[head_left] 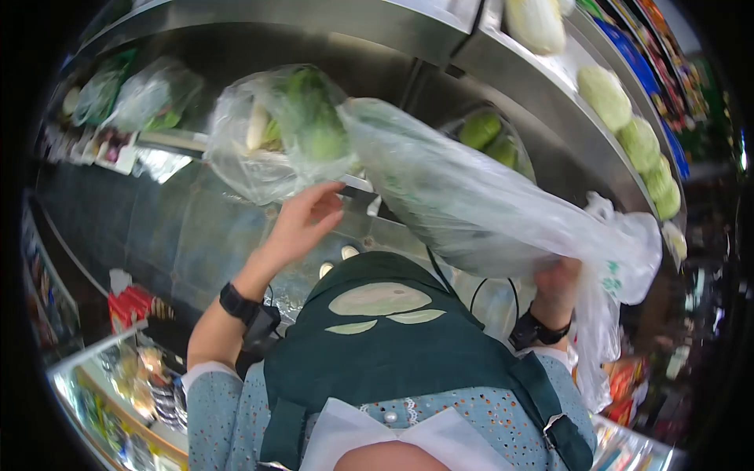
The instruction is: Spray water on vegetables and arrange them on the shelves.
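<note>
A long, clear plastic bag (479, 184) with green print stretches from the middle of the view to the right. My right hand (559, 279) is closed on its side near the bunched right end, partly veiled by the film. Green tints show through the long part. My left hand (306, 220) is apart from it, fingers loosely curved and spread, with nothing in them. Just beyond that hand sits another clear bag (236, 149), holding green leafy vegetables (314, 114) and something pale.
Beyond the hands runs a metal shelf edge (377, 23). Round green cabbages (640, 145) and a napa cabbage (538, 23) line the right shelf. More green vegetables (491, 137) lie in a bag below. At left are bagged vegetables (157, 94); packed goods (149, 377) stand at lower left.
</note>
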A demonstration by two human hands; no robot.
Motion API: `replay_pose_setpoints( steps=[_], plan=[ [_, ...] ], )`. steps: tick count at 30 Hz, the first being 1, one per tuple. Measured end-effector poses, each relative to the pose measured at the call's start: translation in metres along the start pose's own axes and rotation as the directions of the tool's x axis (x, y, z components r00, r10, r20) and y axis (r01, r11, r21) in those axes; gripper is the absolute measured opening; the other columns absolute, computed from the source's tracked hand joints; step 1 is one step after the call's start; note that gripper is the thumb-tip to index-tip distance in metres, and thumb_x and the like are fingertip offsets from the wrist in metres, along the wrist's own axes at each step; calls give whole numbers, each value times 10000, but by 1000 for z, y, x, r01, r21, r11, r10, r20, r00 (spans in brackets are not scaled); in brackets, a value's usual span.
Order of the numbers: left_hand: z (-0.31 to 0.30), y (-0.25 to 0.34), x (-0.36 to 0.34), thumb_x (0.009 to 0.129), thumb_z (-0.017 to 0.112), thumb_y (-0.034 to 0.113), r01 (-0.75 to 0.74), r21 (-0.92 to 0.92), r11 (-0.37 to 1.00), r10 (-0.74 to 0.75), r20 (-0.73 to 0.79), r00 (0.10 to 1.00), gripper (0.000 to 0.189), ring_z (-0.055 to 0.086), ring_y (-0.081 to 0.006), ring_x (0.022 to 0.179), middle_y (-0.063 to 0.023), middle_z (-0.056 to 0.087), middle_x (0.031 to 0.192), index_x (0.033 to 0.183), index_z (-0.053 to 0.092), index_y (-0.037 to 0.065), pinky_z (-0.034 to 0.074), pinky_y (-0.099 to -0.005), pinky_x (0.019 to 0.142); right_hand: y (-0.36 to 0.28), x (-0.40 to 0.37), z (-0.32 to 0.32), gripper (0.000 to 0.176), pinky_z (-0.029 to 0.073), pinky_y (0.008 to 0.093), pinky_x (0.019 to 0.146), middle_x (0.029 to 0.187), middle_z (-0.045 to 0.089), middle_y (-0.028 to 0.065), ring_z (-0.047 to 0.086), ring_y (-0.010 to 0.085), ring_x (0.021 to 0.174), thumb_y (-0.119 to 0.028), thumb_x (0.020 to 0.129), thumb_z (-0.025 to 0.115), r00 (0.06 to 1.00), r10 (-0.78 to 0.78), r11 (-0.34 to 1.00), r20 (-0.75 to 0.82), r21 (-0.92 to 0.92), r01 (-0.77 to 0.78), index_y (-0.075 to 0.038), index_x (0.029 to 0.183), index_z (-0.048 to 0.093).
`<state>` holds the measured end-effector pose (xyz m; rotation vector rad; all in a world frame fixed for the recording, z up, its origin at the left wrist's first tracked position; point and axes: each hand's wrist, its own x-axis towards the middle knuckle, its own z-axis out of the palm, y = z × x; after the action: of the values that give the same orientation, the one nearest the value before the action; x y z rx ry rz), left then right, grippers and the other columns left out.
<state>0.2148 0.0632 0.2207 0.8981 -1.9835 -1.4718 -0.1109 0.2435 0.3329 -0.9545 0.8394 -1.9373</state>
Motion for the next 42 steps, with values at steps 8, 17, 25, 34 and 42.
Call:
replay_pose_setpoints(
  steps=[8, 17, 25, 34, 42],
  plan=[
    [73, 16, 96, 825, 682, 141, -340, 67, 938, 320, 206, 925, 530, 566, -209, 1073, -123, 551, 1178, 1312, 498, 39, 509, -317, 819, -82, -120, -19, 375, 452, 384, 986, 1209, 609, 109, 582, 246, 1115, -78, 887, 606, 845, -248, 869, -474, -495, -22, -8, 1251, 546],
    [162, 15, 156, 812, 711, 306, -443, 167, 881, 406, 215, 888, 570, 571, -270, 1055, -136, 576, 1097, 1264, 488, 39, 483, -381, 864, -106, -165, -65, 336, 472, 370, 956, 1175, 625, 108, 600, 222, 1079, -104, 911, 597, 666, -155, 948, -730, -300, -108, 3, 1227, 556],
    [212, 61, 114, 853, 670, 232, -640, -162, 751, 352, 918, 181, 386, 579, -327, 1043, -165, 593, 1085, 1148, 539, 21, 467, -413, 905, -116, -133, -97, 305, 488, 375, 929, 1160, 639, 111, 618, 226, 1056, -108, 913, 586, 667, -187, 967, -721, -255, -4, 7, 1196, 575],
    [214, 6, 160, 723, 731, 177, -732, 566, 381, 704, 336, 626, 272, 616, -282, 915, -139, 631, 948, 968, 657, 86, 437, -392, 858, -127, -84, -131, 428, 440, 384, 990, 1236, 598, 134, 566, 251, 1143, -95, 874, 585, 770, -107, 977, -629, -211, -36, 33, 1278, 520],
    [132, 79, 177, 950, 540, 240, 44, -458, 888, 109, 302, 947, 187, 401, -54, 542, 73, 458, 636, 899, 648, 96, 299, -231, 479, -105, -41, -53, 352, 472, 369, 938, 1210, 567, 179, 582, 257, 1048, -131, 951, 511, 771, -573, 691, -278, -670, 272, -14, 1279, 460]
  ],
)
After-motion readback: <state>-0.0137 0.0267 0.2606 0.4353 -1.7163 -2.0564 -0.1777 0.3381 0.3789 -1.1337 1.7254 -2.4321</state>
